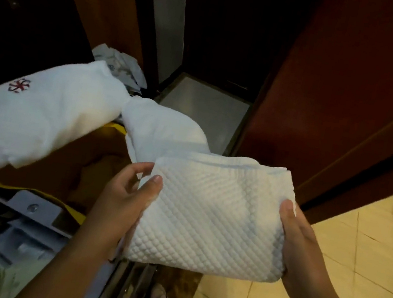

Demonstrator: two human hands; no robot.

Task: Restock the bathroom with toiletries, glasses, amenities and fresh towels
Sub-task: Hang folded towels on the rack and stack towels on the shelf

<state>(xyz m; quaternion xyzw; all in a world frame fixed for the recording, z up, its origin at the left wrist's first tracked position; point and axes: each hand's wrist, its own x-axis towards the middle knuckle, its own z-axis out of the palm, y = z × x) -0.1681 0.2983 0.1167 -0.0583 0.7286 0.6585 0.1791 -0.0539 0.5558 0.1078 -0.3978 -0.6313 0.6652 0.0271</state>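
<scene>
Holding a folded white towel (212, 217) with a quilted, diamond-patterned weave, both hands fill the lower centre of the frame. The left hand (124, 196) has its grip closed on the towel's left edge, thumb pressed on the top face and the other fingers curled beneath and behind it. The right hand (297, 242) has its grip closed on the right edge, thumb tip on top near the upper right corner, palm against the side. The towel is lifted, clear of everything below it, and lies roughly level between the two hands. To the left of the frame a bulky white robe or bath towel (36, 110) with a red embroidered emblem (19, 85) lies draped over a yellow-brown bag (61, 167) on a housekeeping cart; a second white piece (162, 129) trails from it toward the centre, ending just behind the held towel. Crumpled pale cloth or paper (121, 64) sits above it in the upper left. At the lower left a grey plastic tray (27, 224) with compartments holds small items too dim to identify. Dark reddish wooden panels (346, 83) fill the upper right, and pale yellow floor tiles (362, 243) show at the right.
</scene>
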